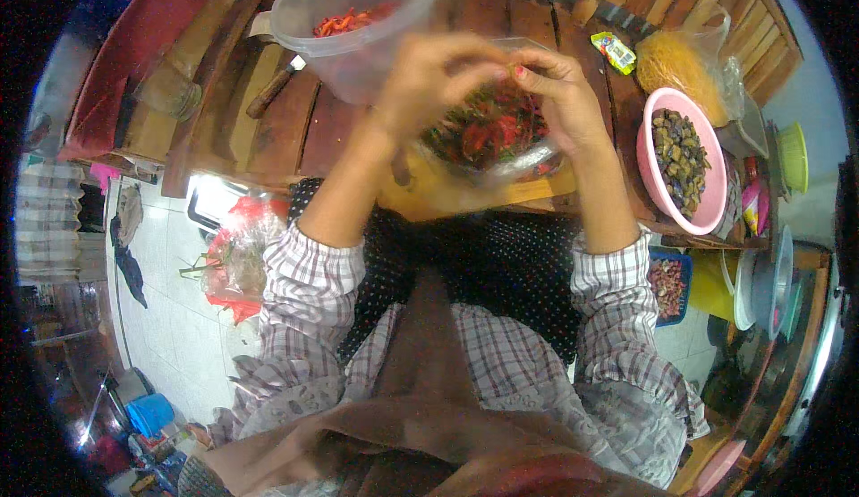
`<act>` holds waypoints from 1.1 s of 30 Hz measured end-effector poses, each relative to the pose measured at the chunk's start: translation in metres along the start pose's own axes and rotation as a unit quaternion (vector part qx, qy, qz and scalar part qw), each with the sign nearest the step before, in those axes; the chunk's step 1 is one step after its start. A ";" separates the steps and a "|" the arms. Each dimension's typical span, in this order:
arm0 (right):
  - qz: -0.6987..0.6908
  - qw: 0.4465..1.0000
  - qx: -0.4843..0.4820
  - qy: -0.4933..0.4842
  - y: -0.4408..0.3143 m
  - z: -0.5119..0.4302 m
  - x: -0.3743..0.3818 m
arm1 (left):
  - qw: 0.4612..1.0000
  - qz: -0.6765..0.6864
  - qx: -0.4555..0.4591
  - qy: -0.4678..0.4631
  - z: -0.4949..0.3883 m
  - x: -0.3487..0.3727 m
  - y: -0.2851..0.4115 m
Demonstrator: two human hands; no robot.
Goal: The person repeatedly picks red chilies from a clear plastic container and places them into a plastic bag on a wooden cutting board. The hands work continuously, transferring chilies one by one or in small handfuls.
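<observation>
My left hand (443, 71), blurred by motion, meets my right hand (557, 98) above a clear plastic bag or container (530, 161). Inside it lie red chillies (490, 136) among green stems. The fingertips of both hands come together near its far rim. A small red spot shows at my right thumb; whether it is nail colour or a bit of chilli is unclear. Anything pinched between the fingers is too small to make out. Left of the hands stands a translucent plastic bucket (356, 54) with red chilli pieces (352, 20) at the bottom.
A wooden-handled knife (272, 91) lies beside the bucket on the wooden table (282, 141). To the right are a pink basin (647, 161) of dark cut pieces, a bag of yellow noodle-like strands (671, 71) and a small packet (613, 53). Red plastic bags (238, 262) sit on the floor.
</observation>
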State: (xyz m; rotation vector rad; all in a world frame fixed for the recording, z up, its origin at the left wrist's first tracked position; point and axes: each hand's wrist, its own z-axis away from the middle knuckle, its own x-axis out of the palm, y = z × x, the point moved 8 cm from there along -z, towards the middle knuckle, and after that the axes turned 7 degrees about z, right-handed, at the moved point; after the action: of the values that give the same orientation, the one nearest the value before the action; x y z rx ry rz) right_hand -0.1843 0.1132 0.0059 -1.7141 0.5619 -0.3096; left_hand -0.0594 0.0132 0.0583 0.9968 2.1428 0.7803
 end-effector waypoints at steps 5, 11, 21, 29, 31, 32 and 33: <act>-0.269 0.960 0.037 -0.069 -0.002 0.005 0.017 | 0.983 -0.108 0.145 0.022 -0.001 -0.004 0.025; 0.050 0.997 0.025 0.052 -0.010 0.000 -0.014 | 0.921 -0.255 0.130 0.264 0.004 -0.080 0.017; 0.643 0.761 0.091 -0.004 0.013 0.004 -0.027 | 0.817 -0.489 0.130 0.277 0.004 -0.091 0.021; 0.458 0.887 0.060 0.005 -0.008 0.002 -0.037 | 0.989 -0.095 -0.111 0.025 0.006 -0.012 -0.036; 0.351 0.934 0.062 -0.019 -0.005 0.002 -0.034 | 0.987 -0.059 -0.145 -0.041 0.010 0.006 -0.048; 0.304 0.951 0.039 -0.034 -0.004 0.000 -0.026 | 0.985 -0.072 -0.150 -0.042 0.011 0.011 -0.051; 0.282 0.958 0.022 -0.053 -0.005 0.000 -0.021 | 0.987 -0.012 -0.156 -0.032 0.012 0.014 -0.052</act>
State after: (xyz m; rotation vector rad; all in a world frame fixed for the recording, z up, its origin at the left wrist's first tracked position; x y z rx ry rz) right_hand -0.2015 0.1251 0.0126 -1.4449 0.9244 0.1760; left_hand -0.0797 -0.0004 0.0090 0.8177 1.9007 1.0189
